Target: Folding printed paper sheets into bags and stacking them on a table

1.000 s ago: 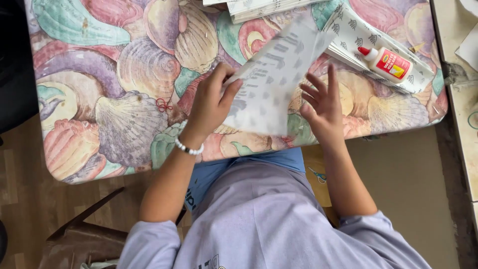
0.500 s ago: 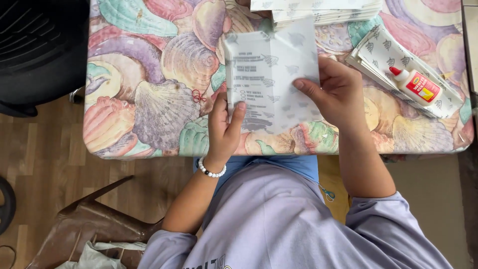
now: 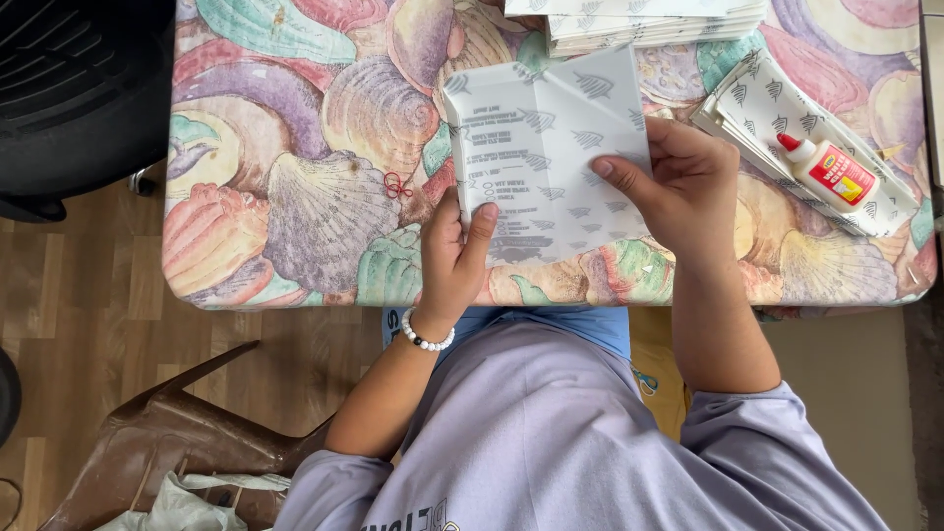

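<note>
A thin white printed paper sheet (image 3: 551, 147), partly folded, lies at the front of a table covered by a seashell-pattern cloth (image 3: 295, 197). My left hand (image 3: 454, 258) pinches the sheet's lower left edge, thumb on top. My right hand (image 3: 678, 187) grips its right side, thumb pressed on the paper, fingers curled behind. Both hands hold the same sheet just above the cloth. A bead bracelet (image 3: 425, 339) circles my left wrist.
A stack of folded white papers (image 3: 649, 22) sits at the far edge. A white glue bottle with a red cap (image 3: 828, 172) lies on more folded paper (image 3: 757, 108) at the right. A black chair (image 3: 69, 98) and a brown bag (image 3: 167, 442) stand at left.
The sheet went from slanted to squared up in front of me. My hands shifted from resting on it to gripping its left and right edges.
</note>
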